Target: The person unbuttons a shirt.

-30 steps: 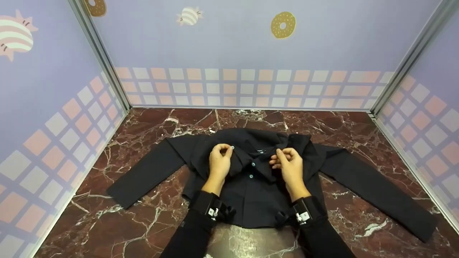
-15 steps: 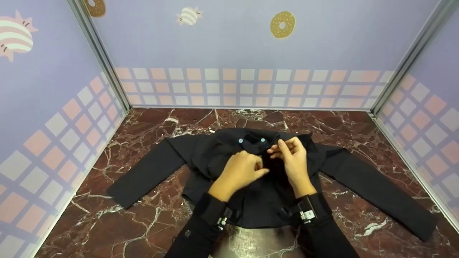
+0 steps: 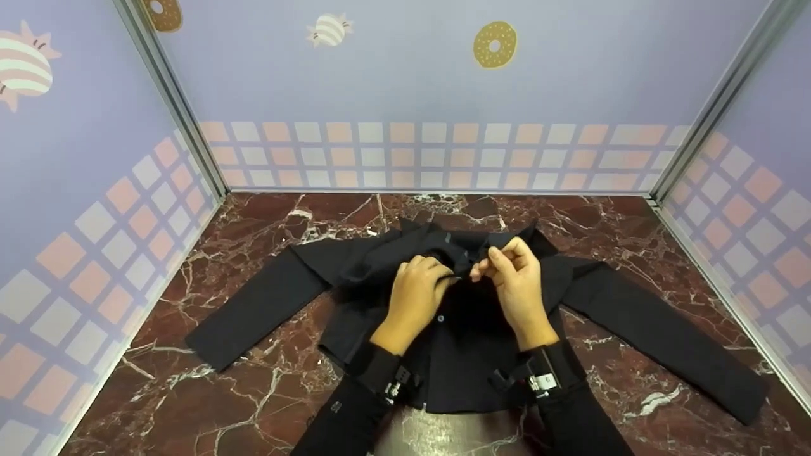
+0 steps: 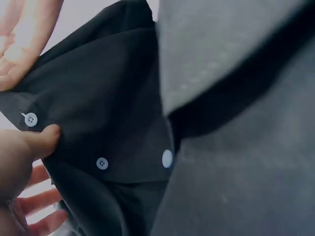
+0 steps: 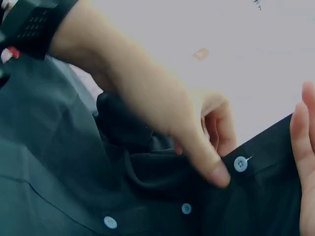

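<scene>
A black long-sleeved shirt (image 3: 472, 354) lies on the table with both sleeves spread and its collar end bunched and lifted. My left hand (image 3: 415, 297) pinches the shirt's front edge between thumb and fingers. Beside that thumb, a pale button (image 5: 240, 163) sits at the fabric's edge with a light thread or slit next to it. My right hand (image 3: 516, 285) pinches the lifted edge a little to the right. In the left wrist view, the left thumb (image 4: 49, 140) presses the cloth's front, and a second button (image 4: 102, 163) shows further along the strip. The pinched cloth is partly hidden by fingers.
Under the shirt is a dark red marbled table (image 3: 253, 392) with white veins. Patterned lilac wall panels (image 3: 405, 82) close it in at the back and both sides. The sleeves (image 3: 665, 342) reach far out to left and right.
My left hand has moved right, toward my right hand, and its thumb and fingers have closed on the front edge. The collar area has shifted and folded; my right hand has kept its grip.
</scene>
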`<state>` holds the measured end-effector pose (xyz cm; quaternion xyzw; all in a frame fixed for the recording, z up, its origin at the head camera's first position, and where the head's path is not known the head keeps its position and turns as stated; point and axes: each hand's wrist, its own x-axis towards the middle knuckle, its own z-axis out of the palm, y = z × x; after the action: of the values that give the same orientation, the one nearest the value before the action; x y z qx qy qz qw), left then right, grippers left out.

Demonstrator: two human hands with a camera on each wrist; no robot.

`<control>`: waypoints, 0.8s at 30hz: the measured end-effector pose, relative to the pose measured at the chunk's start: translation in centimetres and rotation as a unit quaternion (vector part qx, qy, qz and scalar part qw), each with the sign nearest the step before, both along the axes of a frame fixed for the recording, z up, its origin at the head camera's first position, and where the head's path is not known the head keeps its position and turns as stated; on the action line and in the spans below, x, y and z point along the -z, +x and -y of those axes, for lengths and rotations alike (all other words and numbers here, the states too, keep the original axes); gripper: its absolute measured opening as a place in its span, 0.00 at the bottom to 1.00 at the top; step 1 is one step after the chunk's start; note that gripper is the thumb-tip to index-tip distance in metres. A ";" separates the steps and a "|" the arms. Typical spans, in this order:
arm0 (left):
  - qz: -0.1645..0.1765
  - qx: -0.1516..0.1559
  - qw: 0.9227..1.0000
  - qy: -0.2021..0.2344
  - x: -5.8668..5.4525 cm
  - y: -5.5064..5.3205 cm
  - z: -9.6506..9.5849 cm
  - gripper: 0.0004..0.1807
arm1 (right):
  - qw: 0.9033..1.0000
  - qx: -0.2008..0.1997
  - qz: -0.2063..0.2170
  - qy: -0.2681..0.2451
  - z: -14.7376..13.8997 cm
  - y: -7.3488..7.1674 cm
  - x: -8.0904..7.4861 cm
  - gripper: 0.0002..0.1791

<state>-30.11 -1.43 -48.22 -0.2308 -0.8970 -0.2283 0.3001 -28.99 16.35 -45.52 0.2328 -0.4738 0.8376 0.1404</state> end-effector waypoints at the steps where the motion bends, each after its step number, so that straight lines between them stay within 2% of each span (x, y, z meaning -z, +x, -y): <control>1: 0.012 0.007 1.000 0.020 -0.1 -0.1 0.2 0.07 | 1.000 0.007 -0.005 0.000 0.0 -0.1 0.1 0.05; 3: 0.042 0.019 0.997 0.064 -0.4 -0.2 0.4 0.08 | 1.000 0.023 -0.015 0.010 0.0 -0.3 0.3 0.01; 4: 0.059 0.025 0.994 0.091 -0.5 -0.3 0.5 0.08 | 0.999 0.034 -0.022 0.024 0.1 -0.4 0.4 0.02; 6: 0.091 0.041 0.983 0.153 -0.9 -0.4 0.6 0.08 | 0.997 0.046 -0.039 0.056 0.2 -0.6 0.6 0.06; 11: 0.159 0.075 0.942 0.287 -1.7 -0.6 0.6 0.09 | 0.981 0.091 -0.083 0.152 0.5 -0.8 1.1 0.04; 13: 0.195 0.076 0.923 0.323 -1.5 -0.7 0.6 0.10 | 0.972 0.108 -0.086 0.191 0.7 -1.0 1.4 0.05; 15: 0.236 0.074 0.903 0.351 -0.8 -0.9 0.6 0.10 | 0.962 0.120 -0.071 0.236 0.8 -1.3 2.1 0.08; 17: 0.281 0.068 0.883 0.369 0.4 -1.2 0.7 0.09 | 0.950 0.125 -0.035 0.284 0.9 -1.5 3.0 0.12; 19: 0.322 0.062 0.868 0.373 1.9 -1.5 0.8 0.09 | 0.933 0.128 0.010 0.336 1.1 -1.6 4.1 0.14; 22: 0.376 0.052 0.855 0.353 3.6 -1.8 1.1 0.09 | 0.897 0.126 0.067 0.418 1.4 -1.8 5.8 0.14; 24: 0.398 0.051 0.852 0.337 4.2 -1.9 1.3 0.08 | 0.881 0.127 0.088 0.448 1.6 -1.8 6.7 0.14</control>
<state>-31.99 -2.72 -52.47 -0.0505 -0.7947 -0.6038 -0.0356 -30.82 14.79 -52.18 0.1340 -0.8341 0.5284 0.0837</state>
